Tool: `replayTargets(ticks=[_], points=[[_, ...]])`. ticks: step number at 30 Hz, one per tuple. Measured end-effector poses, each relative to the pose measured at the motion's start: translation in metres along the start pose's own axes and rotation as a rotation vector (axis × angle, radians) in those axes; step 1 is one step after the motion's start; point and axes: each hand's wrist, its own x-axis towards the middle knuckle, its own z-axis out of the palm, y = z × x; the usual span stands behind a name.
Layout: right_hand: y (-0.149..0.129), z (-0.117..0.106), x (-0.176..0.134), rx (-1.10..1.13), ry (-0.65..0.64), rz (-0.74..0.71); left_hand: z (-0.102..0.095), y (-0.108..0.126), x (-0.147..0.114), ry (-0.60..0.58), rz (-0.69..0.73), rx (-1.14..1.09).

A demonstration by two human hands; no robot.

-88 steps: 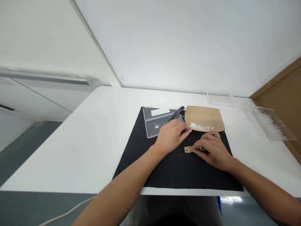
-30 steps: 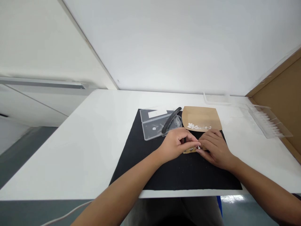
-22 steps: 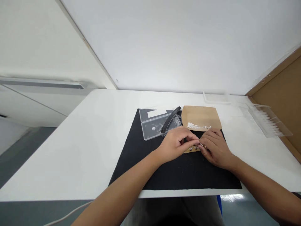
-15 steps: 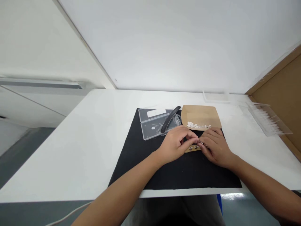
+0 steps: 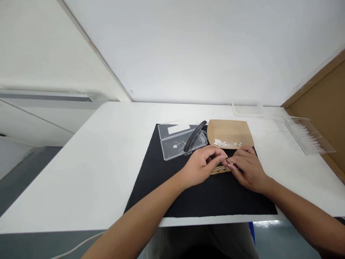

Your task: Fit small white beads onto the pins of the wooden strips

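Note:
Over the black mat (image 5: pixel 188 201), the fingertips of my left hand (image 5: pixel 203 163) and my right hand (image 5: pixel 249 171) meet at a small shiny piece (image 5: pixel 229 162). My left thumb and index finger are pinched at its left end. The right thumb and fingers close on its other side. Its kind is too small to make out. Beneath the fingers lies a narrow brown strip (image 5: pixel 221 171) bearing small shiny metallic bits; my right hand hides its right part. Just behind the hands, a brown paper tray (image 5: pixel 231 128) holds small white pieces (image 5: pixel 220 142).
A clear hinged plastic case (image 5: pixel 167 147) lies open at the mat's back left, with a curved black file (image 5: pixel 194 137) across it. Clear racks of pale nail-shaped tips (image 5: pixel 309 138) stand at right, near a cardboard panel (image 5: pixel 323 97). A clear tray (image 5: pixel 248 110) sits by the wall.
The small shiny piece shows more between my fingertips now, as the right index finger has shifted slightly. Otherwise the hands stay in nearly the same place.

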Motion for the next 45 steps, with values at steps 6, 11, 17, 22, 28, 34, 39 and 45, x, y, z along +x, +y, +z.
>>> replayTargets(ticks=[6, 11, 17, 22, 28, 34, 39, 45], points=[[0.000, 0.000, 0.000, -0.036, 0.004, -0.004, -0.001, -0.003, -0.002, 0.033, 0.031, -0.045], [0.001, 0.001, 0.000, -0.061, 0.002, -0.043, -0.003, -0.004, -0.001, 0.043, 0.053, 0.012], [0.002, -0.001, 0.000, -0.047, -0.011, -0.062, -0.007, 0.002, 0.001, -0.013, 0.048, 0.018], [0.000, -0.004, 0.000, -0.047, -0.017, -0.069, -0.009, 0.004, 0.000, -0.082, -0.032, -0.085], [0.003, -0.005, -0.001, -0.081, -0.001, -0.090, -0.010, 0.004, -0.001, -0.205, -0.073, -0.256], [0.004, -0.006, -0.001, -0.102, 0.013, -0.114, -0.011, 0.006, -0.002, -0.281, -0.104, -0.281], [0.004, -0.009, -0.001, -0.084, 0.012, -0.101, -0.009, 0.006, -0.004, -0.312, -0.186, -0.327], [0.006, -0.011, -0.002, -0.084, 0.014, -0.096, -0.006, 0.006, -0.005, -0.301, -0.168, -0.376]])
